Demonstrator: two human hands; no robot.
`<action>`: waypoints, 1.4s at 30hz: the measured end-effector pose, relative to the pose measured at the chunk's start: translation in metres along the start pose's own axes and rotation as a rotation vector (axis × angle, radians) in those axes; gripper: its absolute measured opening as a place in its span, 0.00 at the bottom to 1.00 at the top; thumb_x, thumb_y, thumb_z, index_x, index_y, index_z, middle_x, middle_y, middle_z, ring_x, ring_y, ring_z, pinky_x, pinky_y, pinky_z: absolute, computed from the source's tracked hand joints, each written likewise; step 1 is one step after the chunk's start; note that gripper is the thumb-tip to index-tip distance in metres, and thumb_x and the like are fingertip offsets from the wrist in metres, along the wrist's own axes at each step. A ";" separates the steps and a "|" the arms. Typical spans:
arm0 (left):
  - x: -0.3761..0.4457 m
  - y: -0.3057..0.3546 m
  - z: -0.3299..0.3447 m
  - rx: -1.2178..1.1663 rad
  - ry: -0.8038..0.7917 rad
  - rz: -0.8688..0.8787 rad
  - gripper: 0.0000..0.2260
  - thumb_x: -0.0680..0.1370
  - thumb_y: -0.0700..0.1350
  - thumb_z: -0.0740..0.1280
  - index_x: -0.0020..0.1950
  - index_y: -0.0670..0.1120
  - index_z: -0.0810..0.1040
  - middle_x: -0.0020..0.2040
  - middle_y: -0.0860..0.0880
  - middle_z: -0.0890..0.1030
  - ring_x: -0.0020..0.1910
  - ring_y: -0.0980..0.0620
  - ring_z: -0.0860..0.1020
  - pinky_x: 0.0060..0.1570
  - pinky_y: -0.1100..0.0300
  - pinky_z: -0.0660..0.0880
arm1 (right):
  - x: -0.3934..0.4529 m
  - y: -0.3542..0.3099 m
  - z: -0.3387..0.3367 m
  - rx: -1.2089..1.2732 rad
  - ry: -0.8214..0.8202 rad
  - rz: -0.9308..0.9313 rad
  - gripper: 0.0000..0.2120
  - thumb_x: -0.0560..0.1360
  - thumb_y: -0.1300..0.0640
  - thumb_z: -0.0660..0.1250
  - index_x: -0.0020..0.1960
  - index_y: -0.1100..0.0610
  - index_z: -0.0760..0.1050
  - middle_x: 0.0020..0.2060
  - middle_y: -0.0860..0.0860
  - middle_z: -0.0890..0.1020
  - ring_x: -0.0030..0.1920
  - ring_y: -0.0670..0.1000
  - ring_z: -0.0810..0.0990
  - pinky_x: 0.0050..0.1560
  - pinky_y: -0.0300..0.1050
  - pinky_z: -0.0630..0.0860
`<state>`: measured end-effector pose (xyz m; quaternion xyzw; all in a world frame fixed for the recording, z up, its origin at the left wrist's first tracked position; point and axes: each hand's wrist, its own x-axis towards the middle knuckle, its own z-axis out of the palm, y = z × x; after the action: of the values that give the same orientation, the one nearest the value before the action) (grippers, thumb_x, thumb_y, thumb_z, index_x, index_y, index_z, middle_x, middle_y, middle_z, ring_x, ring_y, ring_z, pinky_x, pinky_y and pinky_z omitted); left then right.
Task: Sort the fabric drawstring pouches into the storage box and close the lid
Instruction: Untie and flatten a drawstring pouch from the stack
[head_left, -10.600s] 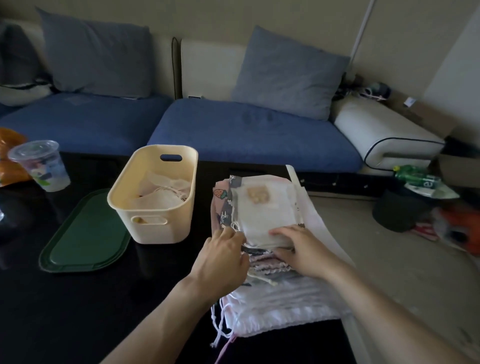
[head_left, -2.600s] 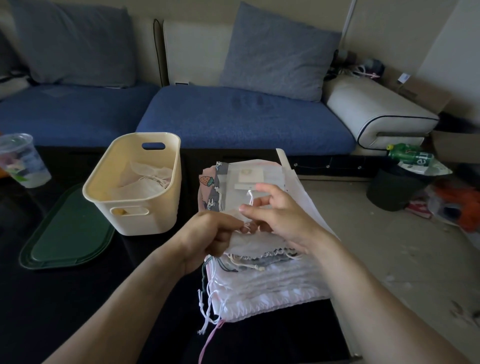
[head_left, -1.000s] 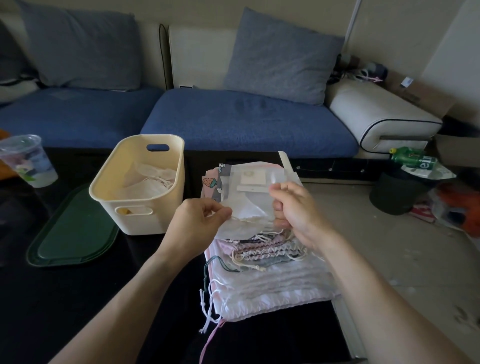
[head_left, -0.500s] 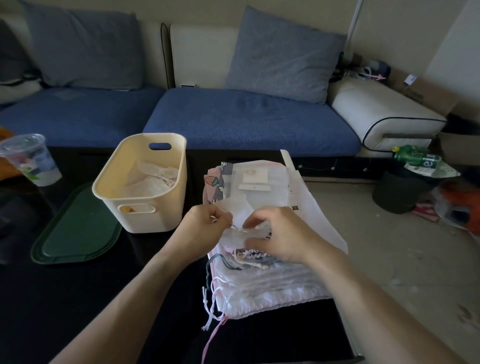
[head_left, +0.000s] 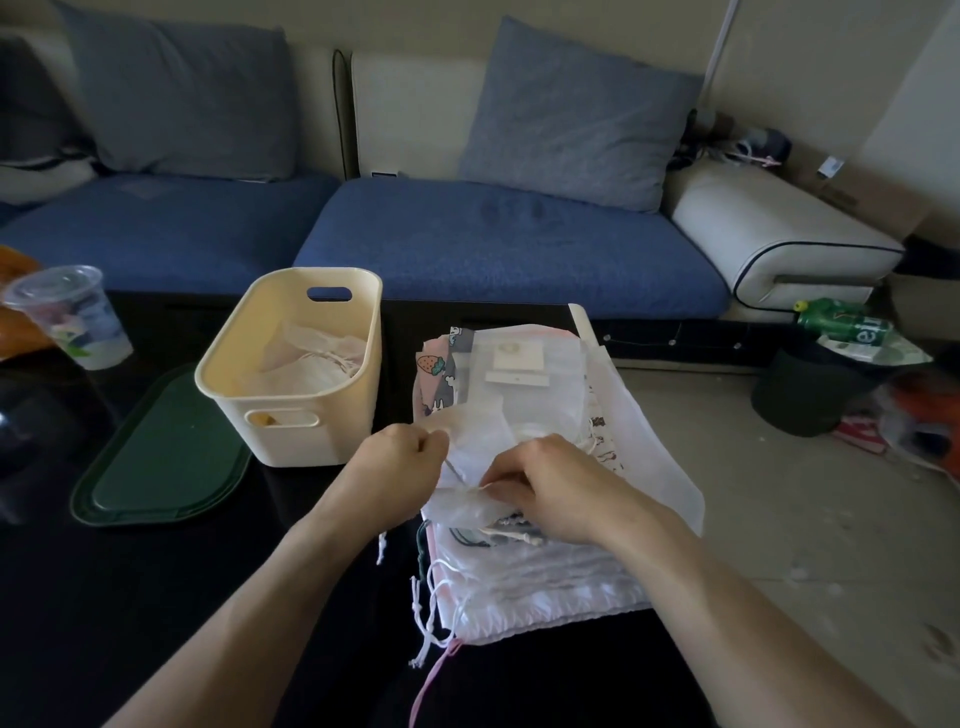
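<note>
Head view of a dark table (head_left: 130, 597) before a blue sofa (head_left: 493, 249). The cream storage box (head_left: 298, 410) stood open on the table and served as the landmark; pale pouches (head_left: 311, 358) already lay inside it. Its green lid (head_left: 161, 457) lay flat on the table, touching the box's left side. A lidded plastic cup (head_left: 72, 317) stood further left of the box, well apart from it. Just right of the box lay the stack of fabric drawstring pouches (head_left: 540, 577), white and patterned, with cords trailing off its near edge. On top of the stack, right of the box's near corner, lay a sheer white pouch (head_left: 519, 410). The left hand (head_left: 395, 467), fingers curled, pinched the left edge of this sheer pouch. The right hand (head_left: 556, 488), further right of the box, had its fingers curled down on the sheer pouch's near part, pinching its white cord (head_left: 470, 487). Far right of the box, on the floor, stood a dark bin (head_left: 810, 395) with a green bottle (head_left: 841, 322) on top
</note>
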<state>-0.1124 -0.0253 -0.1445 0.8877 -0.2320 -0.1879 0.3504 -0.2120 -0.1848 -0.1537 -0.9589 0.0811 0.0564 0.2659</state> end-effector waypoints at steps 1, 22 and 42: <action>-0.001 0.002 0.001 -0.050 0.005 -0.022 0.19 0.82 0.46 0.58 0.42 0.31 0.73 0.28 0.44 0.71 0.23 0.53 0.70 0.27 0.64 0.67 | 0.000 -0.002 0.000 -0.018 -0.014 0.009 0.09 0.79 0.54 0.65 0.51 0.52 0.85 0.44 0.48 0.85 0.44 0.48 0.81 0.45 0.46 0.78; -0.004 0.004 0.015 -0.511 -0.171 -0.121 0.12 0.82 0.45 0.65 0.44 0.40 0.81 0.30 0.49 0.76 0.21 0.55 0.62 0.21 0.65 0.58 | -0.002 0.002 -0.009 0.540 0.120 0.089 0.15 0.78 0.48 0.70 0.46 0.60 0.83 0.42 0.55 0.85 0.36 0.51 0.85 0.45 0.53 0.83; 0.001 0.008 0.016 -0.436 -0.116 -0.078 0.15 0.80 0.50 0.67 0.42 0.41 0.84 0.24 0.53 0.73 0.19 0.57 0.65 0.23 0.65 0.62 | -0.003 0.006 -0.018 1.092 0.211 0.410 0.12 0.80 0.55 0.68 0.44 0.63 0.80 0.36 0.54 0.84 0.34 0.48 0.84 0.29 0.40 0.77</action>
<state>-0.1220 -0.0392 -0.1500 0.7869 -0.1712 -0.2980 0.5126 -0.2152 -0.1987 -0.1411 -0.6487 0.3079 -0.0388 0.6949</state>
